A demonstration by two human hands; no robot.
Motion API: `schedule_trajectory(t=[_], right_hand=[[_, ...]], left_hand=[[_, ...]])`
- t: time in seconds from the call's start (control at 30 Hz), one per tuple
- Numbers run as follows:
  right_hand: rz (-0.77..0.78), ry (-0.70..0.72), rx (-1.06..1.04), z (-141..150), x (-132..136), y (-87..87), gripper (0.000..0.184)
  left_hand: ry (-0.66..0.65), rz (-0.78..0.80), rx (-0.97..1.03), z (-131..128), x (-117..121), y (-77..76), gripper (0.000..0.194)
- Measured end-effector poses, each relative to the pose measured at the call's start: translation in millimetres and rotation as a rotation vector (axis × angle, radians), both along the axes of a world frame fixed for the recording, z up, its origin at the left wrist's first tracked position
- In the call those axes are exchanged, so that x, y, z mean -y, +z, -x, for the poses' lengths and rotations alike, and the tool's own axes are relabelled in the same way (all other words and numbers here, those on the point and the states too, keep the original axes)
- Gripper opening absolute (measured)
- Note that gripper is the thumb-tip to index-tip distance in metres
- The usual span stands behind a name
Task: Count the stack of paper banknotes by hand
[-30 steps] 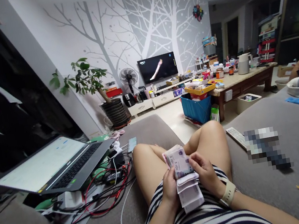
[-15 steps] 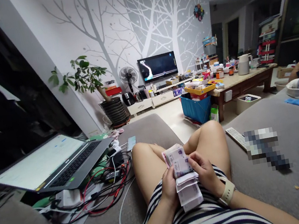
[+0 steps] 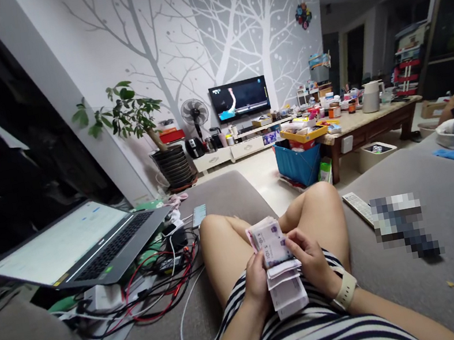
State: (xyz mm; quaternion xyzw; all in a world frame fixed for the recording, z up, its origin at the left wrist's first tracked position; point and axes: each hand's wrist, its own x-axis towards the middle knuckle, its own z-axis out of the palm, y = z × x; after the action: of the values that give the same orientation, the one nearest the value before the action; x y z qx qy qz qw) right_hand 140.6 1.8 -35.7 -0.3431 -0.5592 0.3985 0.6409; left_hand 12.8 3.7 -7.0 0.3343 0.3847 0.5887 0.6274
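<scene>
Left hand [image 3: 255,278]: closed around banknotes [image 3: 270,242].
Right hand [image 3: 311,256]: pinching their edge.
Banknotes: between hands; likely light, limp; grip edges.

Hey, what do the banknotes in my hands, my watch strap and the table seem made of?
Banknotes: matte printed paper, judging by the thin, bending sheets.
Watch strap: probably silicone or rubber; it looks smooth and evenly pale.
Table: likely wood below, brown; the pale, mottled top could be stone.
</scene>
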Motion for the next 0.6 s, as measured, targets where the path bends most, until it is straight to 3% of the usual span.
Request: schedule_trajectory(t=[0.6], right_hand=[[-0.026,0.002,0.006,1.6,-2.8,-1.6,0.03]], left_hand=[[0.011,-0.006,-0.051,2.6,-2.6,-2.6,0.029]])
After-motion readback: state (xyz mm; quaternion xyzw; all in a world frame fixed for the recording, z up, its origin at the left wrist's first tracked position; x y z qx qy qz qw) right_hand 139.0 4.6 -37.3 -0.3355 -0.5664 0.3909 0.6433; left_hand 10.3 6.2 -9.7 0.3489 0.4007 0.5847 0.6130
